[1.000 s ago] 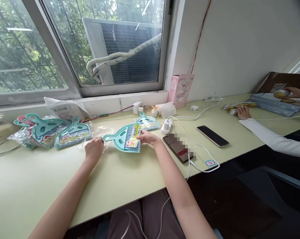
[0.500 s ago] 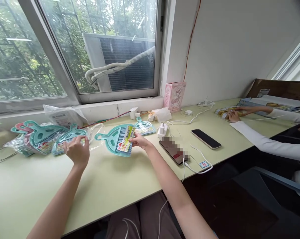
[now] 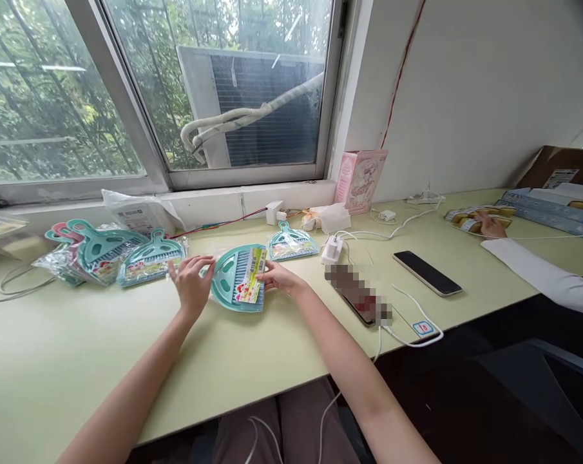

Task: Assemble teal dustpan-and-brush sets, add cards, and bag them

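Observation:
A teal mini dustpan with a brush and a yellow label (image 3: 239,280) lies on the pale green desk (image 3: 252,348) in front of me. My right hand (image 3: 277,277) pinches its right edge by the label. My left hand (image 3: 191,281) hovers at the dustpan's handle end, fingers spread, over a clear plastic bag that is hard to make out. Another bagged teal dustpan (image 3: 149,263) lies just to the left, and a small one (image 3: 292,242) lies behind.
A pile of bagged dustpans (image 3: 91,250) sits at far left under the window. Two phones (image 3: 427,273) and a white charger with cables (image 3: 332,248) lie to the right. A pink box (image 3: 359,172) stands by the wall. Another person's hand (image 3: 489,226) rests on packages at far right.
My left hand went left to the bagged dustpan, then came back to the handle end of the dustpan. My right hand kept its hold. The other person's hands shifted.

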